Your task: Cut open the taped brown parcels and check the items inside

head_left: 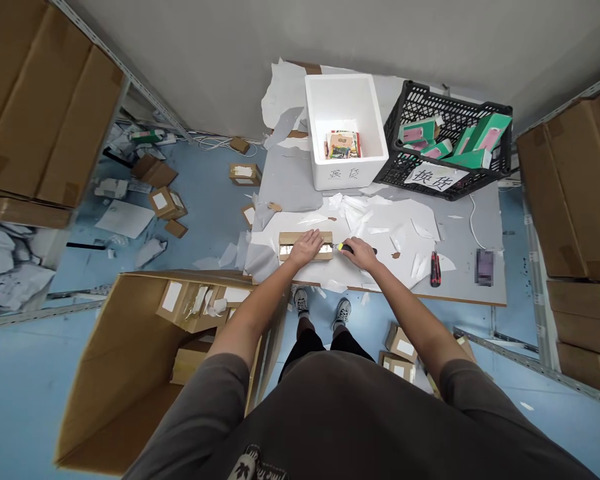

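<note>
A small cardboard box (pixel 291 238) with a white label strip lies on the table in front of me. Across its middle, my left hand (pixel 306 247) grips and steadies it from above. My right hand (pixel 360 253) is closed around a utility knife (pixel 347 249) with a yellow and black body. The knife's front end points left and reaches the box's right end; whether the blade touches the cardboard is too small to tell. A second utility knife (pixel 435 269), red and black, lies on the table to the right of my right hand.
Behind the box stand a white foam bin (pixel 350 175) with small packets and a black plastic crate (pixel 447 175) with green cartons. Paper scraps (pixel 357 212) litter the table (pixel 475 227). A large open carton (pixel 115 373) of boxes sits at left below the table; shelves flank both sides.
</note>
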A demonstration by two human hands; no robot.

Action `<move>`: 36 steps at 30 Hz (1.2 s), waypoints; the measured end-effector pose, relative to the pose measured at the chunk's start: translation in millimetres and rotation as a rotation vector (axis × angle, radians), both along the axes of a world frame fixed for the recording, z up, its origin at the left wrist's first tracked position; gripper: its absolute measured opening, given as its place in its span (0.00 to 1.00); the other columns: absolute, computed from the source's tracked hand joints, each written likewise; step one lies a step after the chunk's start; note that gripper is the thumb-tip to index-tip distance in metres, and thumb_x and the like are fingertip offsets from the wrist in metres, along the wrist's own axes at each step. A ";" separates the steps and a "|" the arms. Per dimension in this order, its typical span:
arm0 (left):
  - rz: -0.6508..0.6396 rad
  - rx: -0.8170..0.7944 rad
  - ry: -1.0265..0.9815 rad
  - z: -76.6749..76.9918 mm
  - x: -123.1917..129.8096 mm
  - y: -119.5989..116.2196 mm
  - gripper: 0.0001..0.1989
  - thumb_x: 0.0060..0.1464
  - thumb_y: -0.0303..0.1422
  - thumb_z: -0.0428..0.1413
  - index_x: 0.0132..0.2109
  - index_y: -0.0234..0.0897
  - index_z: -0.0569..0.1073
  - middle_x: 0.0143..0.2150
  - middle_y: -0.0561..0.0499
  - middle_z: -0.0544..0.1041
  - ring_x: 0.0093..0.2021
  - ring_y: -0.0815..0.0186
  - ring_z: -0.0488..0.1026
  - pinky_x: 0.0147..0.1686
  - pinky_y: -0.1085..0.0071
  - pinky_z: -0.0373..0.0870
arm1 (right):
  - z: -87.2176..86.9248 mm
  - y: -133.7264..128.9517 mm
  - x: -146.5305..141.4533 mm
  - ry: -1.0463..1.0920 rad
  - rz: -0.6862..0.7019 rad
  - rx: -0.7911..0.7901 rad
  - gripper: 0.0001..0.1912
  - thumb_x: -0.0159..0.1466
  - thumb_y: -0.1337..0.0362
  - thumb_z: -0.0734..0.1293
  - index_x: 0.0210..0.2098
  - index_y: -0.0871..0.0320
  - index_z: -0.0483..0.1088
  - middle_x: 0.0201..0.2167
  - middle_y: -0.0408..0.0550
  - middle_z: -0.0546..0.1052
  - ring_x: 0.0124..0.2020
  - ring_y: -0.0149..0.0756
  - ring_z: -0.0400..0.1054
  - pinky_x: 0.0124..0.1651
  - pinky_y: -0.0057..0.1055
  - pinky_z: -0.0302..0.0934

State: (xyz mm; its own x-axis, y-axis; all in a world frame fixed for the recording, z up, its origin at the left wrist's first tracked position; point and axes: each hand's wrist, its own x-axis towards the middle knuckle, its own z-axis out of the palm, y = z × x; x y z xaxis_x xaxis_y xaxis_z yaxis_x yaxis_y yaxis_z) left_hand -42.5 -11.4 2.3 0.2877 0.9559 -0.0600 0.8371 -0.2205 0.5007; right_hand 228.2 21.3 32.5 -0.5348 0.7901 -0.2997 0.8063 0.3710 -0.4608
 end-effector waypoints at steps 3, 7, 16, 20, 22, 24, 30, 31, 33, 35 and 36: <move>0.003 0.119 -0.074 -11.8 -2.3 -0.3 0.17 0.76 0.38 0.50 0.55 0.39 0.82 0.68 0.36 0.80 0.71 0.48 0.76 0.73 0.45 0.72 | -6.5 5.0 -5.9 0.032 -0.030 0.019 0.16 0.78 0.52 0.65 0.57 0.53 0.75 0.51 0.57 0.79 0.56 0.53 0.72 0.53 0.40 0.66; -0.005 0.193 -0.107 -18.7 -4.6 -0.6 0.17 0.76 0.40 0.50 0.51 0.39 0.83 0.66 0.36 0.82 0.69 0.47 0.78 0.71 0.42 0.75 | -18.0 -3.6 15.7 0.122 -0.144 -0.001 0.15 0.76 0.51 0.67 0.55 0.52 0.75 0.51 0.55 0.81 0.56 0.52 0.74 0.53 0.40 0.67; 0.026 0.147 -0.119 -14.5 -6.0 -2.5 0.20 0.77 0.43 0.50 0.53 0.38 0.84 0.68 0.35 0.79 0.71 0.46 0.75 0.73 0.41 0.71 | -79.1 -25.9 94.5 0.164 -1.094 -0.147 0.20 0.80 0.50 0.56 0.37 0.52 0.67 0.35 0.51 0.77 0.42 0.48 0.72 0.52 0.42 0.66; 0.034 0.135 -0.111 -17.7 -9.4 -3.7 0.19 0.77 0.43 0.50 0.55 0.39 0.83 0.69 0.36 0.79 0.73 0.45 0.74 0.74 0.39 0.69 | -100.0 -13.6 108.7 0.170 -1.097 -0.048 0.20 0.81 0.54 0.54 0.34 0.52 0.66 0.36 0.50 0.75 0.46 0.47 0.71 0.56 0.42 0.64; 0.036 0.136 -0.105 -20.0 -11.5 -3.3 0.20 0.76 0.44 0.51 0.56 0.38 0.83 0.69 0.35 0.79 0.73 0.45 0.74 0.73 0.39 0.70 | -105.2 -9.5 119.1 0.145 -1.097 -0.030 0.21 0.80 0.54 0.55 0.34 0.53 0.68 0.37 0.52 0.76 0.48 0.47 0.72 0.57 0.41 0.64; 0.036 0.137 -0.096 -21.8 -13.4 -2.2 0.20 0.76 0.44 0.51 0.56 0.38 0.83 0.69 0.35 0.79 0.73 0.45 0.74 0.73 0.39 0.70 | -106.7 -7.8 130.6 0.115 -1.112 -0.020 0.22 0.79 0.51 0.56 0.37 0.55 0.72 0.40 0.54 0.78 0.49 0.49 0.73 0.56 0.41 0.65; 0.057 0.110 -0.084 -18.3 -11.8 0.7 0.21 0.76 0.44 0.51 0.57 0.38 0.83 0.70 0.36 0.78 0.74 0.45 0.73 0.74 0.41 0.68 | -86.4 -27.0 114.2 0.202 -1.139 -0.022 0.24 0.77 0.47 0.59 0.56 0.58 0.75 0.44 0.55 0.81 0.48 0.48 0.76 0.54 0.40 0.68; 0.073 0.099 -0.081 -16.4 -8.6 -0.1 0.21 0.76 0.44 0.51 0.57 0.38 0.83 0.71 0.36 0.78 0.74 0.45 0.72 0.75 0.41 0.67 | -79.5 -34.6 96.8 0.258 -1.082 -0.061 0.23 0.77 0.47 0.61 0.57 0.57 0.74 0.42 0.52 0.81 0.46 0.46 0.77 0.53 0.39 0.69; 0.125 0.072 -0.073 -11.7 2.2 -3.9 0.21 0.76 0.43 0.50 0.58 0.37 0.82 0.72 0.35 0.76 0.75 0.45 0.71 0.76 0.42 0.65 | -64.4 -51.1 50.6 0.392 -0.913 -0.203 0.23 0.75 0.45 0.64 0.59 0.53 0.73 0.41 0.47 0.81 0.38 0.42 0.78 0.46 0.35 0.71; 0.201 0.042 -0.055 -5.8 18.3 -10.2 0.21 0.77 0.42 0.50 0.60 0.36 0.82 0.73 0.33 0.75 0.75 0.45 0.70 0.76 0.43 0.64 | -50.0 -64.4 -2.4 0.498 -0.813 -0.397 0.27 0.74 0.44 0.67 0.65 0.51 0.68 0.39 0.44 0.82 0.30 0.38 0.77 0.37 0.31 0.71; 0.240 0.026 -0.040 -2.3 27.3 -13.6 0.21 0.77 0.41 0.49 0.61 0.36 0.81 0.73 0.33 0.74 0.76 0.45 0.70 0.76 0.43 0.63 | -43.7 -68.2 -27.4 0.522 -0.809 -0.486 0.31 0.74 0.43 0.68 0.69 0.51 0.65 0.39 0.44 0.83 0.28 0.37 0.77 0.33 0.30 0.70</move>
